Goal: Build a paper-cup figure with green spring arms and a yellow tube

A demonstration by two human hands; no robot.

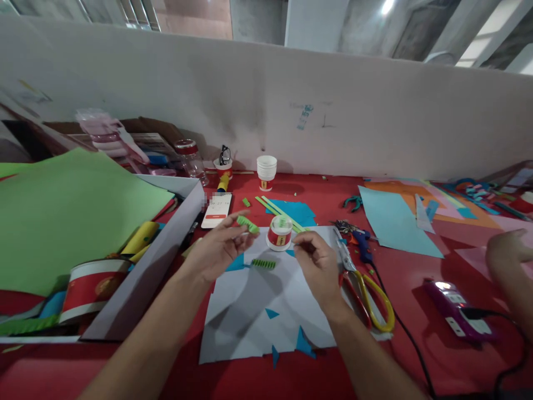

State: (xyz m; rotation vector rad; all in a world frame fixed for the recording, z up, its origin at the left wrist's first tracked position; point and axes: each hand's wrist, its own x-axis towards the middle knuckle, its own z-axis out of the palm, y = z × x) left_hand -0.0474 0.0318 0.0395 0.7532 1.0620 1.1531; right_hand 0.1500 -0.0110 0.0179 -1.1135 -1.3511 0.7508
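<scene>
Between the thumb and fingers of my left hand [220, 244] is a light-green pleated paper strip [247, 224]. Just right of it stands a red-and-white paper cup [278, 240], seemingly upside down, with some green on its top. My right hand [314, 258] is beside the cup's right side, fingertips curled together; whatever they may pinch is hidden. A second green pleated strip [264, 264] lies on the white paper sheet [250, 311] below the cup. Flat green paper strips [266, 205] and blue paper [297, 210] lie behind the cup.
Scissors [377, 300] with yellow and red handles and a blue glue gun [364, 244] lie to the right. A purple power strip [458, 311] is farther right, near another person's hand [508, 250]. Stacked cups [266, 169], a phone [217, 211] and a white box [166, 266] surround the sheet.
</scene>
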